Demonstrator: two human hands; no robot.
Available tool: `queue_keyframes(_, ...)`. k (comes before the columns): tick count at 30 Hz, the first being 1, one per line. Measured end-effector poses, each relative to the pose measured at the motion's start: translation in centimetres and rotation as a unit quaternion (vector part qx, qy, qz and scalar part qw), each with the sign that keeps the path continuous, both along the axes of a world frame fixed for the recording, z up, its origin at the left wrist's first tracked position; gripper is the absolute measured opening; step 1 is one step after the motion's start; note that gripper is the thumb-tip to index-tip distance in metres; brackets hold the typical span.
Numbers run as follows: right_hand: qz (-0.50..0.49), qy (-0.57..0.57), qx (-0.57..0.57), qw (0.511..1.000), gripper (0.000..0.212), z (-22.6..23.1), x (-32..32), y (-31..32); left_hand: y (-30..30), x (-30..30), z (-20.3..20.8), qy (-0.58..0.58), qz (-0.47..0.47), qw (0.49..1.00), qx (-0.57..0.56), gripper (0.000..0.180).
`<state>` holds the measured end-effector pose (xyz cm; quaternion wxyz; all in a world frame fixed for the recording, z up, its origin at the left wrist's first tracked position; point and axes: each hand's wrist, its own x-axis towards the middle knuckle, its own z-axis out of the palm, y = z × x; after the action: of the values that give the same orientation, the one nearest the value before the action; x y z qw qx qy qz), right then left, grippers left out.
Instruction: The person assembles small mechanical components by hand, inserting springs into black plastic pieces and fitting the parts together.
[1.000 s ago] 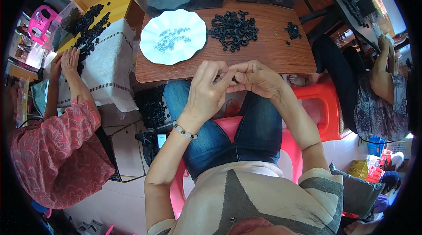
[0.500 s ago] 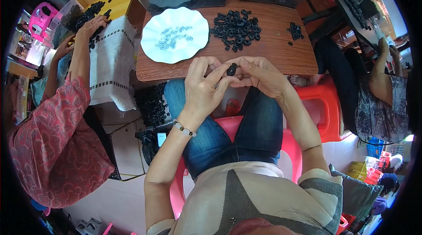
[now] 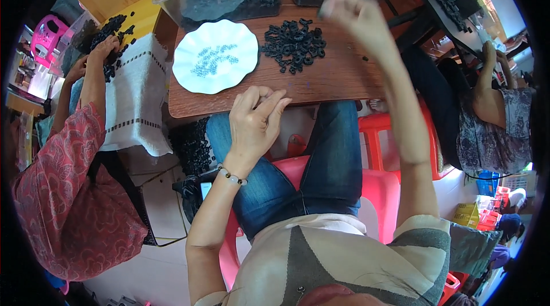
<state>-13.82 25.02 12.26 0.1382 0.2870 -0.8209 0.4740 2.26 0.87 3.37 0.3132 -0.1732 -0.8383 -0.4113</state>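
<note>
My left hand (image 3: pixel 254 116) is just off the table's front edge, with the fingers curled and the thumb and fingertips drawn together. Whatever it may hold is hidden. My right hand (image 3: pixel 356 15) is raised at the front right corner of the clear bins, smeared by motion, so its grip does not show. A pile of small black ring-like parts (image 3: pixel 295 45) lies on the brown table (image 3: pixel 338 80) between my hands. Left of the pile stands a white scalloped plate (image 3: pixel 246 71), holding many tiny clear or silvery pieces (image 3: pixel 215 61).
Clear bins (image 3: pixel 229 5) of black parts line the table's far edge. One loose black part (image 3: pixel 365 58) lies near my right forearm. At the left a person in a red patterned top (image 3: pixel 74 180) handles black parts; another person (image 3: pixel 495 128) sits at the right beside a red stool (image 3: pixel 381 134).
My hands were together around a black part; now they are apart. The right hand has swung up and away toward the bins, while the left has moved slightly left and down.
</note>
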Motion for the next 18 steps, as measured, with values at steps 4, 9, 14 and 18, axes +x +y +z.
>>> queue_keyframes(4,-0.158,-0.004,-0.075,0.985,0.034,6.6,-8.0,3.6,0.6,-0.3,-0.2,-0.006,-0.008,1.000,-0.018,0.012)
queue_keyframes(9,-0.116,0.015,0.042,0.992,0.031,2.9,-9.7,4.8,0.1,-0.4,-0.5,-0.021,0.000,1.000,-0.013,0.007)
queue_keyframes(14,-0.074,-0.035,0.196,0.977,0.021,-4.2,-6.1,3.0,0.1,-0.6,-0.8,-0.028,-0.007,0.999,-0.013,0.005)
queue_keyframes(18,-0.067,-0.080,0.240,0.965,0.024,-7.2,-5.4,2.7,0.3,-0.9,-1.1,-0.039,-0.011,0.999,-0.009,0.006)
